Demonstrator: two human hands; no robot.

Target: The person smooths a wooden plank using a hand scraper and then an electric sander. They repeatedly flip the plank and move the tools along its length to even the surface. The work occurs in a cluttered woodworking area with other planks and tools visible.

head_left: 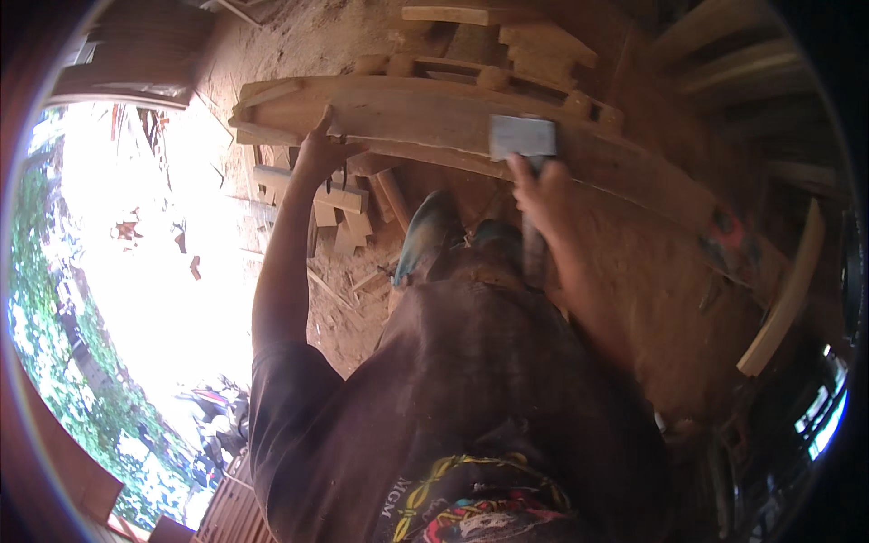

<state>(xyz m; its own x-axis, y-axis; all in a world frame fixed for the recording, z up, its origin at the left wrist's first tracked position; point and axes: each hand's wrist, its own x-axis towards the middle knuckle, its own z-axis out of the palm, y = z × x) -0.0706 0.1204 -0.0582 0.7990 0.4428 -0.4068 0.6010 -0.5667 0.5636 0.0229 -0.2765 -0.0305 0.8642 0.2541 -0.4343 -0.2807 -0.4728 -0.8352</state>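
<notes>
Wears a dark shirt point(471, 362), with a bright picture cut off at the bottom. Grips a tool point(522, 138) in the right hand point(543, 195), part of the handle hidden by fingers. Has a long plank point(407, 113) in front, running left to right, its right end lost in shade. Holds the flat grey tool head over the plank; too blurry to tell if touching. Rests the left hand point(319, 154) on the plank near its left end; cannot tell if gripping. Shows wood bits point(348, 217) below, partly covered. Farther left, shows blurry leaves point(54, 308) beyond white glare.
</notes>
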